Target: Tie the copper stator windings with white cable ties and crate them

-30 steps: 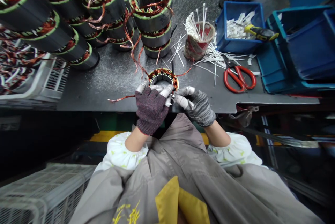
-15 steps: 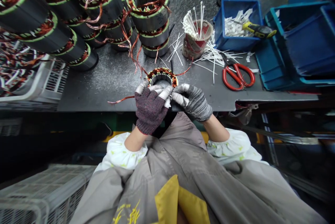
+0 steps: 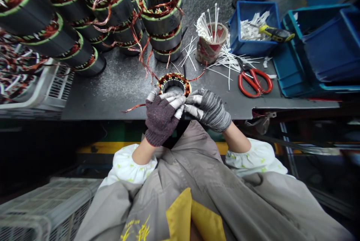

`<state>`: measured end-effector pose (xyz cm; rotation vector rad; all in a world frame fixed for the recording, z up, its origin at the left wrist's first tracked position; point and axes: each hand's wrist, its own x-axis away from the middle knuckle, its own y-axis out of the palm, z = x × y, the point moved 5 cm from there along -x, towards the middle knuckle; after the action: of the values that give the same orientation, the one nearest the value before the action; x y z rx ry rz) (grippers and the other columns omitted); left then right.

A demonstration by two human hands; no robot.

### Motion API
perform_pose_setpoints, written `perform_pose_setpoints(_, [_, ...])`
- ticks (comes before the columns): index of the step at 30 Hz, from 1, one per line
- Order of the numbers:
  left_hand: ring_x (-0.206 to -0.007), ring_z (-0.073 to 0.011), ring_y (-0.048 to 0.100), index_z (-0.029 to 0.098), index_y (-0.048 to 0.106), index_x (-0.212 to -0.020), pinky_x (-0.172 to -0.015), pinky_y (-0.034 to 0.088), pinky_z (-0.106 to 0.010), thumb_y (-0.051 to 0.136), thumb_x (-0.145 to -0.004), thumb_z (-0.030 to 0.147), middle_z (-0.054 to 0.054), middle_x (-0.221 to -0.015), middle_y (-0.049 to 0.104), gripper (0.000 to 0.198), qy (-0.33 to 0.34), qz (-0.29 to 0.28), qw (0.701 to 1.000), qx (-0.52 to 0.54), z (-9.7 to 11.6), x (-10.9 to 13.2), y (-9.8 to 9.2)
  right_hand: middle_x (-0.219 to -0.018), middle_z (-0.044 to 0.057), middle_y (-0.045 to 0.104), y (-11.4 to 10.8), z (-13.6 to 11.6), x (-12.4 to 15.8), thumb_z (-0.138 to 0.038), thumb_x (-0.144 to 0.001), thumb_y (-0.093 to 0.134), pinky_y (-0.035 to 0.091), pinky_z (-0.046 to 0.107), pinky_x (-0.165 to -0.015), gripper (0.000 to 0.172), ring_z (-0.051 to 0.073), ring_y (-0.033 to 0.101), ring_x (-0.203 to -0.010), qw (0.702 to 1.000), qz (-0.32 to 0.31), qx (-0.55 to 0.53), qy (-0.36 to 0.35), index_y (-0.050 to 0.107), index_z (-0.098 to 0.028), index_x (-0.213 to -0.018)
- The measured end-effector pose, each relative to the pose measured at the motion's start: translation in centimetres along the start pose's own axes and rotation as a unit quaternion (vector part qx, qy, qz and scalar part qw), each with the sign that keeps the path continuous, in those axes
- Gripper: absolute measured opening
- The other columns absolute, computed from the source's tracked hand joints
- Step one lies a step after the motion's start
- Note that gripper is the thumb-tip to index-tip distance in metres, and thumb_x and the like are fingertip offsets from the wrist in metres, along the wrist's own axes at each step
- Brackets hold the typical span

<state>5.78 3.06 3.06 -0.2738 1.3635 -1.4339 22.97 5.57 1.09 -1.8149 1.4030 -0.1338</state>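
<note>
Crate (image 3: 49,87) at far left, white plastic, heaped with copper-wound stators. Next along, I log stator stacks (image 3: 64,42) lying on their sides on the dark workbench (image 3: 118,91), then an upright stack (image 3: 161,32) of stators with green-rimmed cores, copper leads trailing toward the bench.

Small wound stator (image 3: 174,85) sits between the hands at the bench's front edge; from my feed I cannot tell whether it rests on the bench or is lifted. Left hand (image 3: 161,119), in a dark purple knit glove with white-tipped fingers, is closed over the near rim, holding the stator. Copper lead wire (image 3: 135,108) runs out past that hand to the left. Right hand (image 3: 208,109), in a grey knit glove, is curled narrow, its fingertips (image 3: 194,100) just beside the left fingers at the rim; I cannot tell what it grips.

Further right: paper cup (image 3: 210,44) of white cable ties, loose cable ties (image 3: 225,62) on the bench, red-handled scissors (image 3: 254,82), blue bin (image 3: 253,19) of white pieces with a yellow-handled tool (image 3: 275,33) across it, and blue crates (image 3: 323,49) at far right.
</note>
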Motion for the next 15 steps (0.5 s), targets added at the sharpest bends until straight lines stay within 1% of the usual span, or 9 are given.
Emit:
perform_pose_setpoints(2, [-0.122,-0.027,0.072,0.029,0.077,-0.123,-0.123,0.037,-0.056,0.055,-0.101,0.034,-0.006,-0.119,0.082,0.032,0.008,0.007,1.0,-0.015,0.1,0.0,0.2,-0.092,0.009,0.076,0.1,-0.4,-0.1,-0.053,-0.106,0.055,0.053,0.036,-0.084,0.041,0.022,0.067,-0.086,1.0,0.001,0.029,-0.003,0.081,-0.023,-0.096])
perform_pose_setpoints(4, [-0.124,-0.0282,0.071,0.027,0.077,-0.123,-0.121,0.038,-0.056,0.055,-0.099,0.035,-0.007,-0.121,0.081,0.033,0.003,0.014,1.0,-0.027,0.3,-0.2,0.3,-0.083,0.008,0.073,-0.4,-1.1,-0.2,-0.056,-0.103,0.06,0.054,0.038,-0.083,0.042,0.022,0.065,-0.079,0.998,0.043,0.034,0.002,0.078,-0.023,-0.084])
perform_pose_setpoints(7, [-0.126,-0.0285,0.069,0.028,0.077,-0.122,-0.118,0.039,-0.054,0.056,-0.1,0.036,-0.007,-0.121,0.08,0.031,-0.017,0.015,0.999,-0.03,0.4,-0.6,0.3,-0.078,0.006,0.071,-3.0,-2.4,0.3,-0.055,-0.103,0.062,0.057,0.041,-0.079,0.041,0.024,0.066,-0.075,0.985,0.166,-0.044,-0.006,0.071,-0.024,-0.077])
perform_pose_setpoints(8, [-0.126,-0.0282,0.069,0.028,0.077,-0.121,-0.118,0.039,-0.054,0.057,-0.101,0.036,-0.006,-0.12,0.081,0.03,-0.021,0.015,0.999,-0.026,0.4,-0.7,0.3,-0.079,0.005,0.071,-4.3,-2.5,0.7,-0.052,-0.105,0.059,0.058,0.039,-0.077,0.039,0.023,0.067,-0.075,0.971,0.223,-0.08,-0.003,0.07,-0.025,-0.08])
perform_pose_setpoints(9, [-0.127,-0.0279,0.069,0.029,0.077,-0.121,-0.118,0.038,-0.053,0.057,-0.102,0.036,-0.006,-0.119,0.081,0.029,-0.024,0.014,0.999,-0.021,0.5,-0.8,0.2,-0.082,0.005,0.072,-5.4,-2.6,1.0,-0.049,-0.109,0.055,0.06,0.037,-0.076,0.037,0.022,0.068,-0.077,0.959,0.263,-0.109,0.002,0.07,-0.025,-0.085])
perform_pose_setpoints(10, [-0.126,-0.0277,0.069,0.029,0.077,-0.12,-0.118,0.038,-0.053,0.057,-0.103,0.036,-0.006,-0.118,0.081,0.028,-0.023,0.016,0.999,-0.017,0.5,-0.9,0.2,-0.085,0.004,0.074,-6.1,-2.5,1.1,-0.045,-0.111,0.051,0.061,0.034,-0.076,0.036,0.019,0.069,-0.078,0.953,0.274,-0.126,0.007,0.071,-0.025,-0.09])
perform_pose_setpoints(12, [-0.126,-0.0279,0.069,0.03,0.077,-0.119,-0.118,0.037,-0.054,0.058,-0.103,0.036,-0.005,-0.119,0.081,0.026,-0.014,0.022,1.0,-0.016,0.5,-0.9,0.1,-0.087,0.003,0.076,-6.6,-2.4,0.8,-0.042,-0.109,0.058,0.063,0.026,-0.078,0.031,0.015,0.07,-0.078,0.964,0.23,-0.135,0.0,0.074,-0.022,-0.092])
perform_pose_setpoints(14, [-0.129,-0.0284,0.068,0.03,0.076,-0.121,-0.119,0.036,-0.054,0.059,-0.103,0.035,-0.006,-0.124,0.08,0.025,-0.008,0.026,0.999,-0.021,0.4,-0.6,0.1,-0.084,0.002,0.076,-5.4,-2.3,0.1,-0.044,-0.103,0.068,0.063,0.023,-0.079,0.03,0.014,0.07,-0.077,0.985,0.114,-0.127,-0.024,0.077,-0.022,-0.084])
perform_pose_setpoints(15, [-0.131,-0.0287,0.067,0.03,0.076,-0.122,-0.12,0.036,-0.054,0.06,-0.103,0.034,-0.006,-0.127,0.079,0.025,-0.011,0.03,0.999,-0.024,0.2,-0.3,0.0,-0.085,0.002,0.077,-4.5,-2.1,-0.1,-0.046,-0.1,0.071,0.063,0.024,-0.079,0.032,0.015,0.071,-0.078,0.988,0.064,-0.135,-0.028,0.077,-0.022,-0.08])
